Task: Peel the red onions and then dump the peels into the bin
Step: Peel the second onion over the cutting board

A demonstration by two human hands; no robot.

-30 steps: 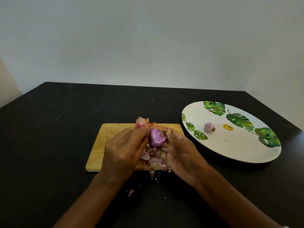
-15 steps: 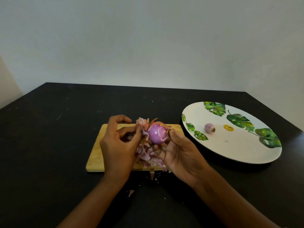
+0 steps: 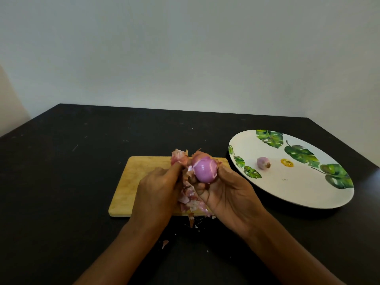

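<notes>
Head camera view: a person's two bare hands work over a wooden cutting board [image 3: 131,182] on a black bench [image 3: 61,161]. The right hand [image 3: 228,194] cups a red onion [image 3: 205,169] from below and from the right, fingers curled round it and holding it above the middle of the board. Most of the onion's glossy purple flesh is bare, with papery skin clinging at its top and far side. The left hand [image 3: 156,194], knuckles toward the camera, has its fingers curled in at the onion's left side, where it appears to pinch a flap of skin [image 3: 189,169]; the fingertips are mostly hidden. Between and under the hands, a pile of pink and white peels [image 3: 190,200] lies on the board and spills over its near edge. A further clump of peels [image 3: 178,157] sits at the board's far edge. One small scrap [image 3: 165,243] lies on the bench near the left forearm. To the right of the board, a white plate [image 3: 287,190] printed with green leaves holds one small peeled onion [image 3: 263,163].
</notes>
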